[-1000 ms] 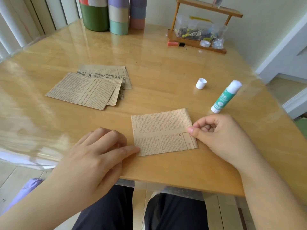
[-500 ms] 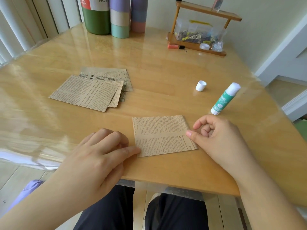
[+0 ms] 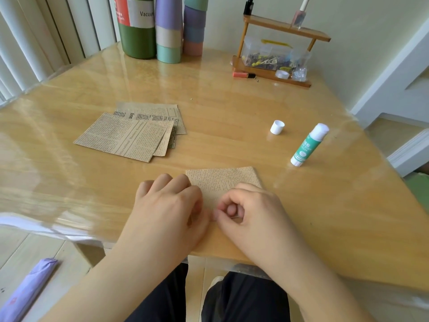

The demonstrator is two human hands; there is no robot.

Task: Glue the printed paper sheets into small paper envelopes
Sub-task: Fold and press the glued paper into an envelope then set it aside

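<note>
Curled over the near half of the folded printed sheet [image 3: 222, 182]: both hands, close together at the near edge of the wooden table [image 3: 232, 101]. Left hand [image 3: 169, 205] knuckles-up, fingers bent down onto the sheet's left part; actual grip on the paper not discernible. Right hand [image 3: 250, 212] fingers curled tight, thumb and forefinger tips pinched together at the sheet's near middle; whether paper was caught between them could not be told. Only the far strip of the sheet left showing, flat on the table. Stack of printed sheets [image 3: 130, 133] fanned out, lying well apart to the far left. Glue stick [image 3: 310, 145] lying on its side to the right, uncapped, white tip pointing away; its white cap [image 3: 277, 127] standing alone just to the left of it. Along the far edge: green flask [image 3: 137, 29], stacked pastel cups [image 3: 168, 31], small wooden rack [image 3: 278, 49] with clear boxes of bits, orange marker [image 3: 243, 75] lying in front of the rack. Purple item [image 3: 25, 289] on the floor at lower left, not identifiable.
</note>
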